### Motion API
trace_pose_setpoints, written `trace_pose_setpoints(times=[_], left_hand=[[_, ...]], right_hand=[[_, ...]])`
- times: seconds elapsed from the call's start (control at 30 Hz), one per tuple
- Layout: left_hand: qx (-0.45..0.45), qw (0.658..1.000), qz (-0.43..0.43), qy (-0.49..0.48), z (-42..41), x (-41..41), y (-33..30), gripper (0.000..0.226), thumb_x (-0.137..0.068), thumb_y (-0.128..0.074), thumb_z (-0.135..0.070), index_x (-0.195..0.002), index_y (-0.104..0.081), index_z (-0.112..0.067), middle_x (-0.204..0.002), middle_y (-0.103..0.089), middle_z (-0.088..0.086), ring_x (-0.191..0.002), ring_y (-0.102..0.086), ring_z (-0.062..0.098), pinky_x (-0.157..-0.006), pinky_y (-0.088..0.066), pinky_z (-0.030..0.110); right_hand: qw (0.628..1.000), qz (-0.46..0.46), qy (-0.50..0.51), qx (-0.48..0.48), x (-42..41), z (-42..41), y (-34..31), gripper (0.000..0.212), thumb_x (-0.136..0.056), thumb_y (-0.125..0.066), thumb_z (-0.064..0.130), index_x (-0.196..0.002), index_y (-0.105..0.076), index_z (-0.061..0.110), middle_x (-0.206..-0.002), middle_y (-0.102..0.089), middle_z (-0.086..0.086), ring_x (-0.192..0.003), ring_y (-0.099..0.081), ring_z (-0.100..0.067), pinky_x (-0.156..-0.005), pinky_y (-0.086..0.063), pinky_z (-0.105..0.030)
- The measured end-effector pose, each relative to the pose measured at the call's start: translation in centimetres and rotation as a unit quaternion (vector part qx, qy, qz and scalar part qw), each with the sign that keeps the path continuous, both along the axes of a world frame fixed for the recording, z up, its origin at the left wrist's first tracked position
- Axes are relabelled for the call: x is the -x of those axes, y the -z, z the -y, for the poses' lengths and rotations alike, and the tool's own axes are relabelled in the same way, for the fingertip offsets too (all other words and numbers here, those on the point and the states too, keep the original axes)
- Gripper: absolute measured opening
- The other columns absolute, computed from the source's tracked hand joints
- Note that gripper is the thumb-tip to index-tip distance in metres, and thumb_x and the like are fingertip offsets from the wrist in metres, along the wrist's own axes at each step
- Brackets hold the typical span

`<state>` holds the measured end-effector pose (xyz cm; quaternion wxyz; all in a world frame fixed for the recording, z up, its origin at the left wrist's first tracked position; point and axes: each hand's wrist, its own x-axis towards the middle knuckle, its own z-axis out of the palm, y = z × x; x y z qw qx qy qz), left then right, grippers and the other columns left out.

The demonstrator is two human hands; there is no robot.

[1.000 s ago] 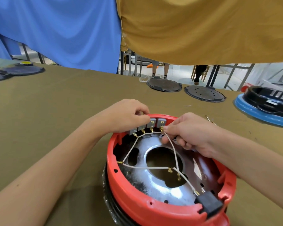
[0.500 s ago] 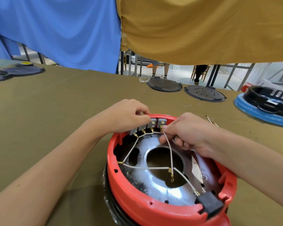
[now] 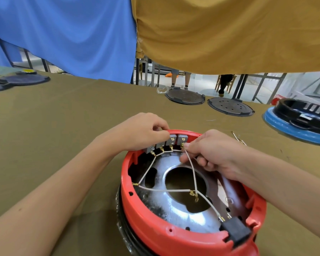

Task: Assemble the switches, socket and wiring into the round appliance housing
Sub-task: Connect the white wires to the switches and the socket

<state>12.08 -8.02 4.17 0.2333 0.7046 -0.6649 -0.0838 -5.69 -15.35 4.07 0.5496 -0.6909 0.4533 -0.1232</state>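
Near the tabletop's front edge sits the round red housing (image 3: 155, 231), open side up, with a shiny metal plate (image 3: 174, 209) inside whose middle has a large hole. Four grey switches (image 3: 166, 144) line its far rim, joined by white wires (image 3: 164, 190) with brass terminals; a black socket (image 3: 236, 230) sits in the near-right rim. The left hand (image 3: 139, 132) pinches the switch row with curled fingers. The right hand (image 3: 212, 150) pinches one wire end at the rightmost switch. Dark round lids (image 3: 185, 97) lie along the far edge.
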Motion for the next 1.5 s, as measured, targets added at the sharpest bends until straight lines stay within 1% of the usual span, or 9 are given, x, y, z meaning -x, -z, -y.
trace_pose_setpoints(times=[0.17,0.3,0.4,0.63,0.77,0.87,1.0,1.2,1.5], left_hand=[[0.011,1.0,0.019,0.022,0.1,-0.3,0.2,0.025,-0.097,-0.052,-0.031,-0.106,-0.074,-0.023,-0.088,-0.063,-0.007,-0.079,-0.049,-0.011,-0.065,-0.037,0.014],[0.008,0.999,0.022,0.035,0.2,-0.4,0.3,0.026,-0.097,-0.052,-0.032,-0.105,-0.075,-0.022,-0.089,-0.056,-0.013,-0.076,-0.048,-0.015,-0.063,-0.031,0.01],[0.009,0.999,0.019,0.028,0.2,-0.3,0.3,0.026,-0.096,-0.052,-0.032,-0.106,-0.075,-0.023,-0.09,-0.059,-0.011,-0.078,-0.049,-0.012,-0.064,-0.035,0.015],[-0.002,1.0,0.002,-0.001,0.1,0.1,0.2,0.023,-0.096,-0.052,-0.032,-0.101,-0.073,-0.024,-0.093,-0.069,0.007,-0.083,-0.059,0.015,-0.078,-0.049,0.037],[0.004,1.0,0.001,0.003,0.0,0.2,0.2,0.024,-0.096,-0.053,-0.032,-0.102,-0.074,-0.025,-0.091,-0.068,0.004,-0.08,-0.058,0.009,-0.076,-0.048,0.03],[0.011,1.0,0.005,0.015,0.0,0.0,0.2,0.025,-0.095,-0.053,-0.031,-0.102,-0.076,-0.024,-0.089,-0.063,-0.002,-0.082,-0.052,-0.005,-0.07,-0.043,0.02],[0.009,1.0,0.006,0.027,0.1,-0.1,0.2,0.029,-0.095,-0.051,-0.029,-0.097,-0.075,-0.014,-0.085,-0.063,0.003,-0.077,-0.06,0.007,-0.071,-0.045,0.025],[0.01,0.999,0.018,0.026,0.1,-0.1,0.3,0.027,-0.095,-0.051,-0.032,-0.101,-0.076,-0.022,-0.089,-0.058,-0.004,-0.085,-0.05,-0.006,-0.071,-0.04,0.019],[0.003,1.0,-0.006,0.002,-0.2,0.3,0.1,0.024,-0.094,-0.053,-0.031,-0.101,-0.076,-0.024,-0.092,-0.069,0.008,-0.086,-0.062,0.019,-0.081,-0.051,0.041]], right_hand=[[1.0,0.008,0.026,0.008,-0.3,-0.3,0.3,0.019,-0.101,-0.055,0.012,-0.097,-0.064,-0.005,-0.054,-0.068,0.0,-0.029,-0.034,-0.002,-0.029,-0.025,-0.012],[0.998,0.01,0.056,0.016,-0.8,-0.9,0.3,0.02,-0.1,-0.055,0.011,-0.093,-0.066,-0.004,-0.056,-0.068,-0.001,-0.028,-0.034,-0.002,-0.029,-0.025,-0.014],[0.998,0.003,0.055,0.028,-0.8,-1.3,0.2,0.023,-0.101,-0.055,0.013,-0.096,-0.067,-0.006,-0.062,-0.07,-0.004,-0.028,-0.034,-0.003,-0.028,-0.025,-0.014],[0.992,-0.046,-0.009,0.114,1.3,-1.6,-0.9,0.027,-0.096,-0.063,0.02,-0.084,-0.072,-0.002,-0.047,-0.065,-0.001,-0.03,-0.039,-0.006,-0.033,-0.03,-0.015],[0.987,-0.064,0.003,0.151,0.7,-1.3,-0.2,0.03,-0.094,-0.065,0.023,-0.071,-0.075,0.006,-0.068,-0.075,-0.01,-0.036,-0.042,-0.011,-0.036,-0.033,-0.016],[0.985,-0.054,0.017,0.16,0.2,-1.1,-0.1,0.029,-0.09,-0.062,0.013,-0.064,-0.073,0.005,-0.063,-0.074,-0.004,-0.03,-0.04,-0.007,-0.036,-0.033,-0.013],[0.981,-0.063,0.02,0.184,-0.1,-0.9,0.1,0.03,-0.086,-0.061,0.011,-0.059,-0.072,0.007,-0.061,-0.073,-0.003,-0.032,-0.043,-0.008,-0.044,-0.041,-0.021],[0.978,-0.071,0.029,0.196,-0.3,-0.8,-0.1,0.029,-0.084,-0.061,0.011,-0.058,-0.072,0.007,-0.06,-0.072,-0.004,-0.037,-0.047,-0.011,-0.05,-0.045,-0.026],[0.961,-0.109,-0.005,0.254,1.0,-1.1,-0.7,0.033,-0.086,-0.067,0.025,-0.057,-0.073,0.011,-0.032,-0.051,0.005,-0.023,-0.037,-0.004,-0.029,-0.025,-0.011]])
